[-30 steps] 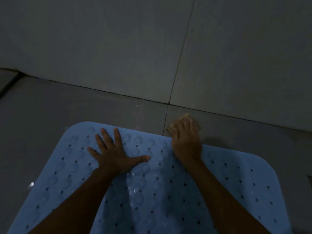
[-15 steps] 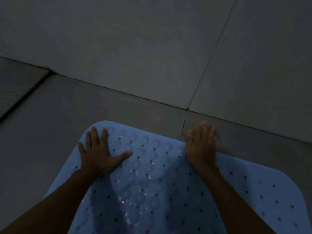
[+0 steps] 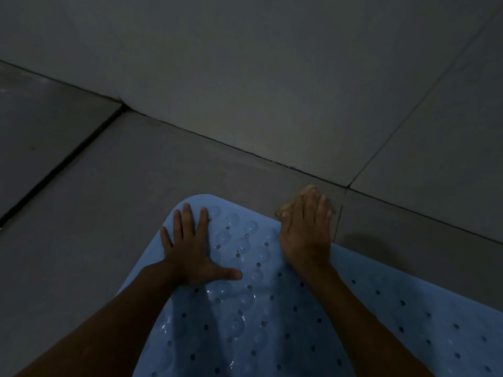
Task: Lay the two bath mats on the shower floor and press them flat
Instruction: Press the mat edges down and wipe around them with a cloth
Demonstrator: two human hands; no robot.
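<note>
Presently, item one: your left hand (image 3: 190, 254), fingers (image 3: 186, 219) splayed flat, gripping nothing, palm down on the blue bath mat (image 3: 272, 308) near its far left corner. Item two: your right hand (image 3: 306, 235), fingers extended over the mat's far edge onto a small tan object (image 3: 307, 190), not identifiable. Mat lies on the shower floor (image 3: 109, 213), near the wall (image 3: 272, 77). Step: pressing flat. Next: likely work outward to unpressed areas; second mat not visible. Writing: none legible.
</note>
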